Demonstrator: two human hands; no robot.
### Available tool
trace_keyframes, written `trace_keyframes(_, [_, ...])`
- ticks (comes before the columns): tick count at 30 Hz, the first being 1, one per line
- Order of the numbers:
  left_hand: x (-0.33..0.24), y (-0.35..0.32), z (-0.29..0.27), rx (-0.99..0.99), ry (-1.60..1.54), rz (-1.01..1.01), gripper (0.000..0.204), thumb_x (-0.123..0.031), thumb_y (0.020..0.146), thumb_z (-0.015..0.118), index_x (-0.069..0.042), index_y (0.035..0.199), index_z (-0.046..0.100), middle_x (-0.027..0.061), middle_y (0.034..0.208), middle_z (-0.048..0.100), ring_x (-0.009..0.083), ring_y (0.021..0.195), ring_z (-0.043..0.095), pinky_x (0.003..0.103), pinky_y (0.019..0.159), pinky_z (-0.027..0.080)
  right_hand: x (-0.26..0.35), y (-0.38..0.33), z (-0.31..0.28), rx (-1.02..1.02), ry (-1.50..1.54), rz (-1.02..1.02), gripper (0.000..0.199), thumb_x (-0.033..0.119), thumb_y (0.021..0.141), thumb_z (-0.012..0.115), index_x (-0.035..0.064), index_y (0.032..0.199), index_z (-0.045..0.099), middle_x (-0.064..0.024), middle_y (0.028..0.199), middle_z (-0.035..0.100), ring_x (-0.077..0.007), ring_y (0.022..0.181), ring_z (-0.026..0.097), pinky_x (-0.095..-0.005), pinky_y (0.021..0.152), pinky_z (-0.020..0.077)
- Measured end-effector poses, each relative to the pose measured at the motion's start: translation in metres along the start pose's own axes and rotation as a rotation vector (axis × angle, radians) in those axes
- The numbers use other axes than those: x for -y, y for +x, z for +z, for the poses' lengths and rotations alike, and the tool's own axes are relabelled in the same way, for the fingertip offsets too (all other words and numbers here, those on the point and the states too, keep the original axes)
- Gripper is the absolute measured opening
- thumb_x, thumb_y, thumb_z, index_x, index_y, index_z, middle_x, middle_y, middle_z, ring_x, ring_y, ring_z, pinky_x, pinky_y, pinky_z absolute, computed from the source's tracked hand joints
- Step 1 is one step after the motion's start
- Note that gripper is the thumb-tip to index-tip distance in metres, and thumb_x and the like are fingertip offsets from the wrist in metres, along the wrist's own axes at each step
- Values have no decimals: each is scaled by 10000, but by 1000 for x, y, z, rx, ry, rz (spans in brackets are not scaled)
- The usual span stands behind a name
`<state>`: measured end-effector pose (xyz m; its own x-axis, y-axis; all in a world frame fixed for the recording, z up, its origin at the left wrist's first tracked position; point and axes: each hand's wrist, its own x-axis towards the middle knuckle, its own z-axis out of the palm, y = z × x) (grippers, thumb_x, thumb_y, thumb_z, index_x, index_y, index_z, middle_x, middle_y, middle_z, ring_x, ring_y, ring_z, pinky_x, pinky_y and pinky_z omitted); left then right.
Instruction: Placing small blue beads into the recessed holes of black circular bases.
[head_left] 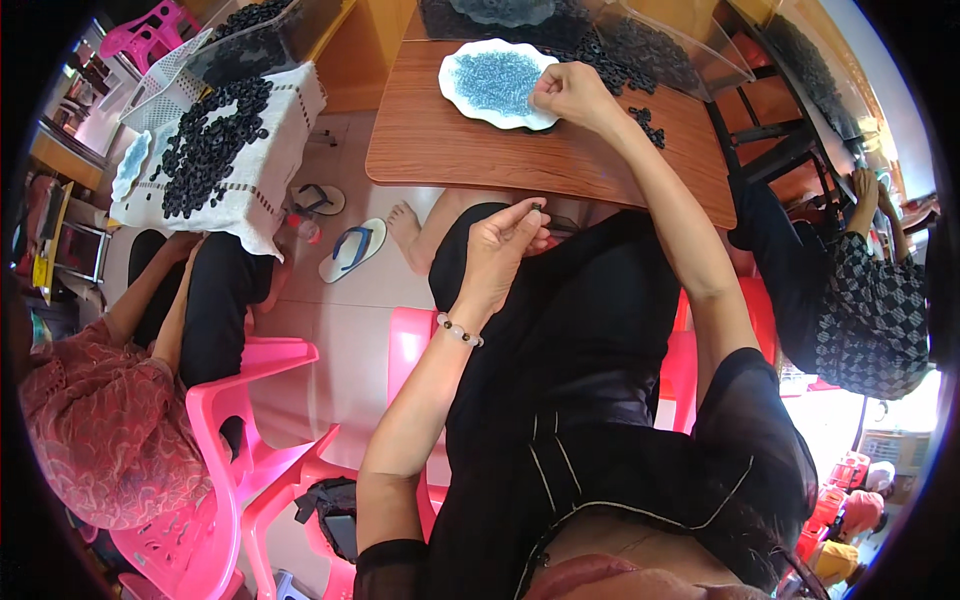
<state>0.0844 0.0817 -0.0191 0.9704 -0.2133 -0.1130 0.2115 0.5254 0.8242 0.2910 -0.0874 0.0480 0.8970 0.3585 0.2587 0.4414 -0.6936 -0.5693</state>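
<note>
A white scalloped plate (452,98) lies on the brown wooden table (430,150), heaped with tiny clear bluish pieces (497,82). Over the plate's right rim is my right hand (580,95), its thumb and fingertips pinched together. Whatever may be between them is hidden or too small to make out. Below the table's near edge, above my lap, my left hand (500,250) is closed, with a small dark piece (539,207) between thumb and forefinger. Loose small black parts (648,127) lie on the table to the right of my right hand.
Clear bins (650,50) of black parts line the table's far side. At left, a cloth-covered table (290,110) bears black parts (205,150) and another scalloped plate (130,165). Pink chairs (225,440) and two seated people (110,420) flank me; slippers (352,250) lie on the floor.
</note>
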Motion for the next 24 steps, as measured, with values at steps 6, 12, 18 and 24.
trace_keyframes(6, [3, 0, -1, -3, -43, -5, 349, -195, 989, 658, -7, 1283, 645, 59, 1037, 701, 99, 860, 631, 258, 827, 531, -2, -4, -6, 67, 258, 139, 220, 207, 789, 793, 4, 799, 710, -50, 719, 699, -100, 647, 635, -267, 596, 506])
trace_keyframes(12, [4, 1, -1, -13, -125, 51, 317, -161, 988, 659, -33, 1277, 663, 35, 1037, 710, 62, 793, 620, 201, 724, 516, 11, -18, -14, 34, 277, 52, 213, 189, 890, 728, 21, 1019, 714, 3, 822, 700, -43, 703, 591, -219, 630, 463])
trace_keyframes(18, [2, 2, 3, -53, -113, 151, 350, -120, 981, 660, -1, 1309, 634, 67, 1056, 705, 89, 849, 628, 236, 807, 531, 46, -60, -25, 188, 577, 47, 234, 183, 923, 681, 2, 1066, 717, -23, 897, 720, -68, 776, 626, -227, 731, 499])
trace_keyframes(24, [6, 4, -1, -15, -94, 177, 360, -92, 977, 652, 10, 1320, 613, 89, 1116, 695, 129, 922, 658, 271, 864, 542, 75, -105, -32, 458, 828, 111, 143, 95, 963, 659, -26, 1033, 689, -66, 952, 725, -118, 878, 693, -248, 800, 547])
